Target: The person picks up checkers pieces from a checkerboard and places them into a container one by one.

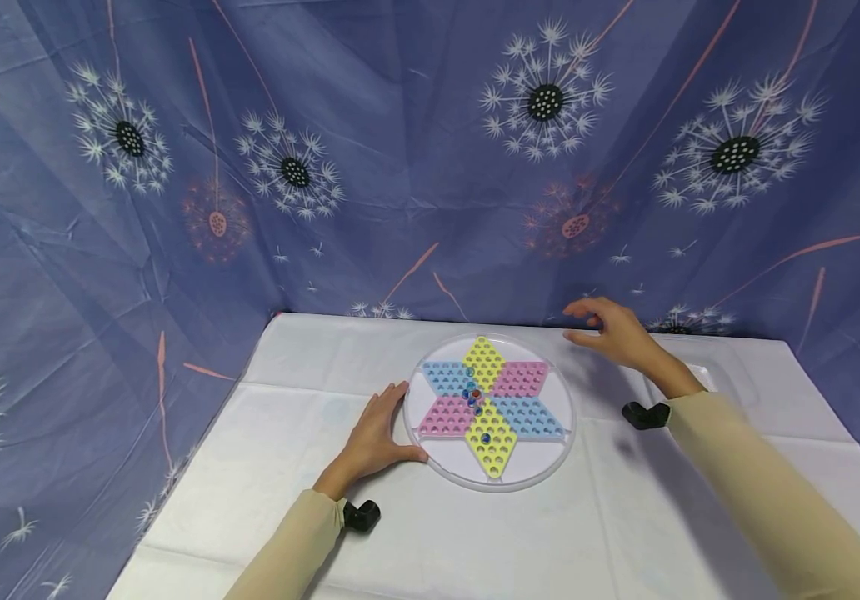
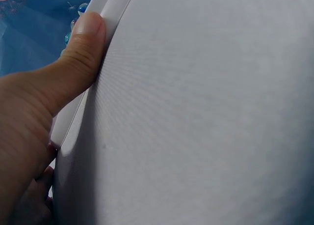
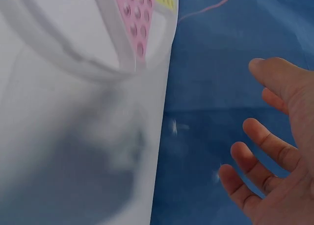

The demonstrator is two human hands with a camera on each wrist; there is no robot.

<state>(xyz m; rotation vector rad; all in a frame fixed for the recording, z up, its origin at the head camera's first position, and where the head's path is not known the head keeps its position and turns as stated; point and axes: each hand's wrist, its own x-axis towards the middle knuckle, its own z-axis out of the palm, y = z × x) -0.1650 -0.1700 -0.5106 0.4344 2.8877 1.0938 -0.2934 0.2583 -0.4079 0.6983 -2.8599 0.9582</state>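
A round white Chinese checkers board (image 1: 441,460) with a star of yellow, pink and blue sections lies on the table. Several glass marbles (image 1: 471,372) form a cluster from its upper left toward the middle. Among them is a reddish-brown marble (image 1: 477,394), while a lone blue marble (image 1: 486,437) sits in the near yellow section. My left hand (image 1: 372,437) rests along the board's left rim, fingers spread; its thumb (image 2: 83,45) lies on the rim in the left wrist view. Raised beyond the board's back right, my right hand (image 1: 613,332) has loosely bent, parted fingers and holds nothing.
Partly behind the right forearm, a clear plastic tray (image 1: 733,367) lies at the table's back right. A blue dandelion-print cloth (image 1: 415,150) hangs along the back edge of the white-covered table (image 1: 490,542). A black wrist mount (image 1: 646,415) sticks out from the right sleeve.
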